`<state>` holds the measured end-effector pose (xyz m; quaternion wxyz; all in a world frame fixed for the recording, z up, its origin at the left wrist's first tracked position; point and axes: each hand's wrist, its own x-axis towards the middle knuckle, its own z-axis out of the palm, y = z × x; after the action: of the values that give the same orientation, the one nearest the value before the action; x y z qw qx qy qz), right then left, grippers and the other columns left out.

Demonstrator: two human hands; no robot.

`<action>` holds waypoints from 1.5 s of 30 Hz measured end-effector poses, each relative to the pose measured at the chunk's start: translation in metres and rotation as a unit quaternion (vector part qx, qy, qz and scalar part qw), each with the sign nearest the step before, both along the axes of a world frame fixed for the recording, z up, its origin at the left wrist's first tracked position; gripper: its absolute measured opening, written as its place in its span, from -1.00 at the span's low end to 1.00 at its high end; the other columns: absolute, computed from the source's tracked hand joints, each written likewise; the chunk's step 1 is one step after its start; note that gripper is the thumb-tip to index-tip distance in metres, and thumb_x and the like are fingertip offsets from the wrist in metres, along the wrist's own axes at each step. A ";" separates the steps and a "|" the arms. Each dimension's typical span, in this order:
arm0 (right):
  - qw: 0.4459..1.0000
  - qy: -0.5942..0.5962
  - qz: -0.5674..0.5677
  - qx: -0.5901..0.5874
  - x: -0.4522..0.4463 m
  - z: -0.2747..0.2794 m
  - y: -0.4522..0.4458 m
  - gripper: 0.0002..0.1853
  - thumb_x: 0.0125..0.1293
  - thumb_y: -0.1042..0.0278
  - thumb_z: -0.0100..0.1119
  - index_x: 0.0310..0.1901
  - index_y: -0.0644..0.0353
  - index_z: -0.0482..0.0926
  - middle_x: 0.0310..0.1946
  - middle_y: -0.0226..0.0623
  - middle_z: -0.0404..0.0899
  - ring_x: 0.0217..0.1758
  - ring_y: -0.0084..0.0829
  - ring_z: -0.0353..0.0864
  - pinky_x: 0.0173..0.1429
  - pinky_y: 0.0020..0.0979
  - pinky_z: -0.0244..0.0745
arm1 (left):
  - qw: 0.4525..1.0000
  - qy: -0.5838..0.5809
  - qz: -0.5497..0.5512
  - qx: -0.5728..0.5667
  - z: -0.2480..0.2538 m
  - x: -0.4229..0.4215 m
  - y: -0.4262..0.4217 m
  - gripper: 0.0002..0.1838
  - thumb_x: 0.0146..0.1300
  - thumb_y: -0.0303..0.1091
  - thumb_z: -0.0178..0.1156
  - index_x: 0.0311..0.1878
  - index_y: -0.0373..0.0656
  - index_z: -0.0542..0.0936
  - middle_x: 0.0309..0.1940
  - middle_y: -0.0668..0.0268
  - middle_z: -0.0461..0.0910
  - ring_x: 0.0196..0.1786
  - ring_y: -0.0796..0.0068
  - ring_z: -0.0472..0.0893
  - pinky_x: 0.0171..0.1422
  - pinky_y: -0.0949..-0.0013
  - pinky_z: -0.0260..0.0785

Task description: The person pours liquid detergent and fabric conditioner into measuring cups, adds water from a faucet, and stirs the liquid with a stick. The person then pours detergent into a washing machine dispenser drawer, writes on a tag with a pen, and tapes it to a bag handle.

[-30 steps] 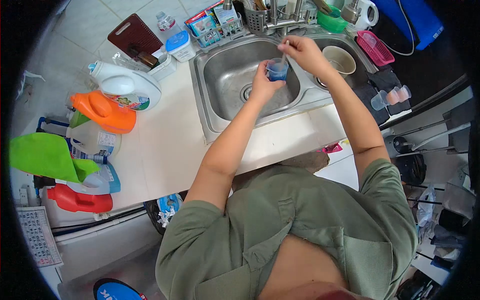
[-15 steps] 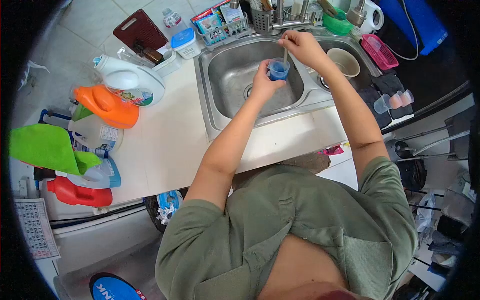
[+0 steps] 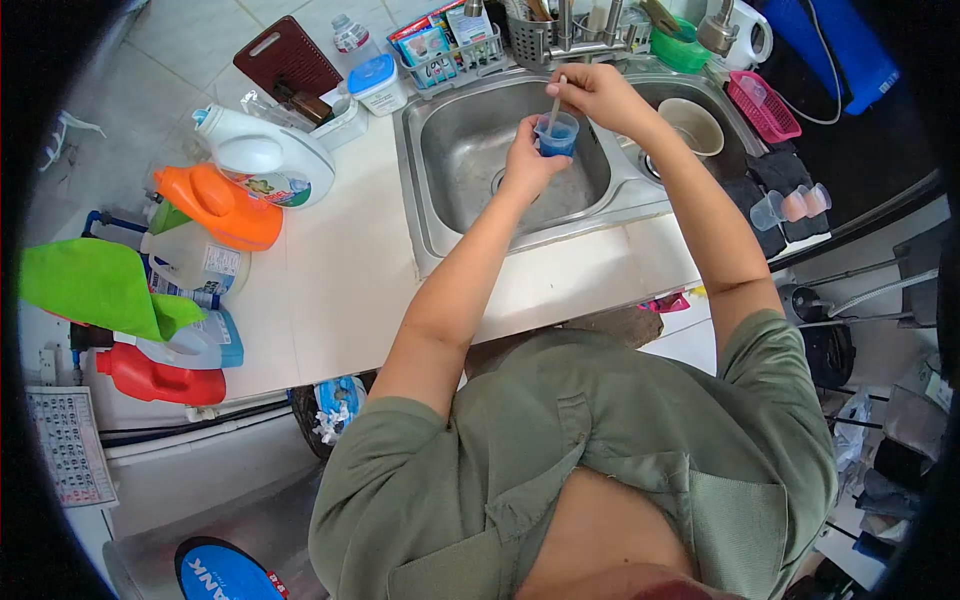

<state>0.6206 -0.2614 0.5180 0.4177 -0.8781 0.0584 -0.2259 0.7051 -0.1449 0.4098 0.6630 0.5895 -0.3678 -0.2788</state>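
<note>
Over the sink basin, my left hand is wrapped round a small clear plastic cup with blue liquid in it. My right hand pinches the top of a thin pale stirring stick. The stick's lower end dips into the cup. It leans slightly, with its top toward the left. Right of my hands, a cream bowl rests in the smaller basin.
Detergent bottles, among them a white jug and an orange one, crowd the counter's left end. A wire caddy stands behind the sink by the faucet. Several small cups lie on dark cloths at right, below a pink basket.
The top of the stick and my right hand have shifted a little left, so the stick's tilt in the cup differs. My left hand still holds the cup in nearly the same place.
</note>
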 end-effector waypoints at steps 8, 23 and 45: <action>1.000 -0.010 0.007 0.007 0.005 -0.001 -0.003 -0.80 0.24 0.28 0.11 -0.35 0.27 0.50 -0.71 -0.45 0.35 -0.61 -0.67 0.25 -0.50 -0.55 0.21 | 1.000 0.005 0.005 -0.013 -0.010 0.009 -0.002 -0.27 -0.29 -0.61 0.32 0.06 -0.21 0.25 -0.08 0.21 0.44 -0.03 0.40 0.48 0.05 0.39 0.33; 0.998 -0.031 0.019 0.045 0.003 -0.009 0.003 -0.78 0.26 0.25 0.10 -0.38 0.25 0.49 -0.68 -0.53 0.34 -0.59 -0.70 0.29 -0.50 -0.59 0.22 | 0.997 -0.056 0.045 -0.006 -0.017 0.020 -0.003 -0.26 -0.27 -0.61 0.33 0.08 -0.19 0.23 -0.07 0.17 0.42 -0.04 0.36 0.48 0.01 0.39 0.36; 0.904 -0.185 -0.293 0.251 -0.054 0.001 -0.045 -0.74 0.26 0.24 0.07 -0.36 0.32 0.47 -0.63 -0.27 0.52 -0.63 -0.51 0.52 -0.54 -0.51 0.40 | 0.997 0.024 0.043 -0.055 0.002 0.015 -0.030 -0.28 -0.24 -0.64 0.30 0.07 -0.15 0.23 -0.04 0.20 0.40 -0.03 0.38 0.48 0.03 0.37 0.36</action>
<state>0.5665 -0.3060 0.5190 0.5427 -0.6299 0.2898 -0.4741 0.7197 -0.1753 0.4119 0.7144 0.5606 -0.3411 -0.2431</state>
